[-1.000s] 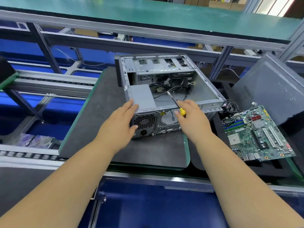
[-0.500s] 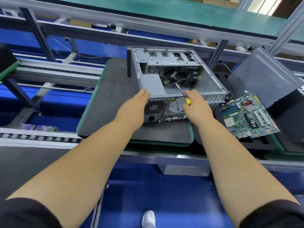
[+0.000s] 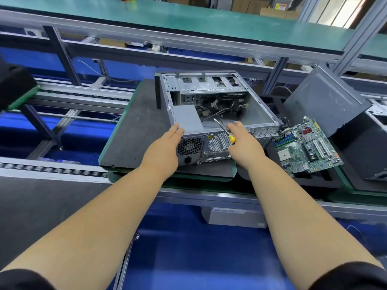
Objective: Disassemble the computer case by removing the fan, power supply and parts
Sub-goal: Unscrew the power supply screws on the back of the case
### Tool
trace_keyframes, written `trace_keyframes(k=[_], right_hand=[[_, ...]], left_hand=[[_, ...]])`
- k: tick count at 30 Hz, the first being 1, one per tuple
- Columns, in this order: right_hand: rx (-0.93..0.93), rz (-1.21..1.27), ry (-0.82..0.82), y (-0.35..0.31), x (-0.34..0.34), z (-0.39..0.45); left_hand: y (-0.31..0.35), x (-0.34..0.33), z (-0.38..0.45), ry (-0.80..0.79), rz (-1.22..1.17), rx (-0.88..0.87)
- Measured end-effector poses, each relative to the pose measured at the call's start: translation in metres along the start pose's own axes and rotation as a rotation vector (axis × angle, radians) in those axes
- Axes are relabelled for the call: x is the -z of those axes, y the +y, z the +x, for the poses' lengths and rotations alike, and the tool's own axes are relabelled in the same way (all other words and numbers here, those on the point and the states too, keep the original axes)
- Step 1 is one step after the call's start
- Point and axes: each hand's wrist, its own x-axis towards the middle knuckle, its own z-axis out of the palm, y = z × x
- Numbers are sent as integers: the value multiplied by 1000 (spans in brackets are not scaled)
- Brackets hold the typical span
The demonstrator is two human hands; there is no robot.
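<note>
while the case lies on its side on a dark pad, open face up, both hands work at its near end. the left hand rests flat against the near left corner, fingers straight and together, fingertips touching the edge of the grey power supply; it grips nothing. just right of this hand, the rear panel shows the supply's round grille and a socket below it. the right hand is closed around a screwdriver: the yellow handle end shows at the thumb side, and the metal shaft points up and away from the hand into the case, tip near the black cables. between the two hands sits the perforated fan grille. to the right of the right hand, a green motherboard lies outside the case on a black tray. beyond that, a grey side panel leans tilted.
</note>
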Motion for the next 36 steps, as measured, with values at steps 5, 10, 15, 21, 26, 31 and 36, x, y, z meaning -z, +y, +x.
trace_keyframes(k=[5, 10, 15, 21, 26, 31, 36], right_hand=[[42, -9, -34, 8, 9, -9], [93, 2, -46, 18, 13, -20], [121, -2, -50, 28, 14, -25], [162, -25, -77, 38, 16, -31], [189, 204, 191, 46, 2, -58], [83, 403, 205, 47, -41, -96], [-53, 554, -66, 31, -90, -119]], left_hand=[[13, -5, -17, 49, -30, 34], [27, -8, -33, 60, -30, 77], [41, -13, -46, 92, -36, 110], [56, -20, -63, 123, -22, 125], [52, -20, -73, 97, -143, 96], [37, -37, -98, 305, -584, 294], [12, -64, -106, 301, -788, 639]])
